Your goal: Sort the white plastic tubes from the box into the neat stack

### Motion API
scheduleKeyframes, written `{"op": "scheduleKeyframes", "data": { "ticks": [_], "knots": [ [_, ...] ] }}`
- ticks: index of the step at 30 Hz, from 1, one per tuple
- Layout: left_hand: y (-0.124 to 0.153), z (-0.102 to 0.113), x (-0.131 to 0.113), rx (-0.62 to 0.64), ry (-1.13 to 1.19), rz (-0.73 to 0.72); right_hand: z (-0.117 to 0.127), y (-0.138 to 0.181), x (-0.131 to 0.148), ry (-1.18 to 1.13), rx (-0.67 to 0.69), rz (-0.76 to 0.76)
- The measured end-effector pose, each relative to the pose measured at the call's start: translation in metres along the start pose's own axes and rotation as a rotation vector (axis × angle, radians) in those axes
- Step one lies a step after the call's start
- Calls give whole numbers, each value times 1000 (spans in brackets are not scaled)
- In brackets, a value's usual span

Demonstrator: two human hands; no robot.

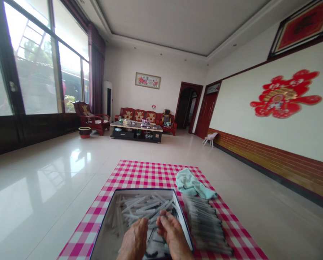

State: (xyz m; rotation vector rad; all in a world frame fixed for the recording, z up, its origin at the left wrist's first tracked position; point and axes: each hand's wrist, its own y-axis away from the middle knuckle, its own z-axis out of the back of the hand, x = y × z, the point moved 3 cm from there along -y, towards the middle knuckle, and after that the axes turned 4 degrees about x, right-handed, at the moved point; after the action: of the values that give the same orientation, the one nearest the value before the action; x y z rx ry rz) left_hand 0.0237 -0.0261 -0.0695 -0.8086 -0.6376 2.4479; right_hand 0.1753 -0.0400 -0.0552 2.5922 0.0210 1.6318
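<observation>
Left hand (pixel 134 240) and right hand (pixel 172 234) curl narrowly together, low over slender white plastic sticks (pixel 145 207) heaped in a shallow blue-rimmed cardboard box (pixel 139 190); whether they grip any, I cannot tell.

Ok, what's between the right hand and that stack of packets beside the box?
The blue-rimmed side wall of the open box, shown in the head view.

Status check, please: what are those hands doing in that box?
Bare left hand, bare right hand: in among slender white sticks, open blue-rimmed box. Crumpled turquoise cloth, stacked sticks right of box.
</observation>
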Motion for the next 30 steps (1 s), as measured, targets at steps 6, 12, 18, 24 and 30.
{"op": "scheduleKeyframes", "data": {
  "ticks": [6, 12, 18, 24, 30],
  "knots": [
    [3, 0, 0, -16, 40, -107, 5, -1, -2, 131, -90, 57],
    [4, 6, -4, -116, 53, -206, 7, 0, -3, 164, -100, 63],
    [-1, 16, -15, 17, 164, -177, 3, -2, -8, 250, 6, 26],
    [-7, 26, -25, 260, 334, -24, -10, 3, -2, 383, 160, 17],
    [-7, 27, -22, 267, 210, 139, 0, 3, -1, 186, -28, 59]
  ]
}}
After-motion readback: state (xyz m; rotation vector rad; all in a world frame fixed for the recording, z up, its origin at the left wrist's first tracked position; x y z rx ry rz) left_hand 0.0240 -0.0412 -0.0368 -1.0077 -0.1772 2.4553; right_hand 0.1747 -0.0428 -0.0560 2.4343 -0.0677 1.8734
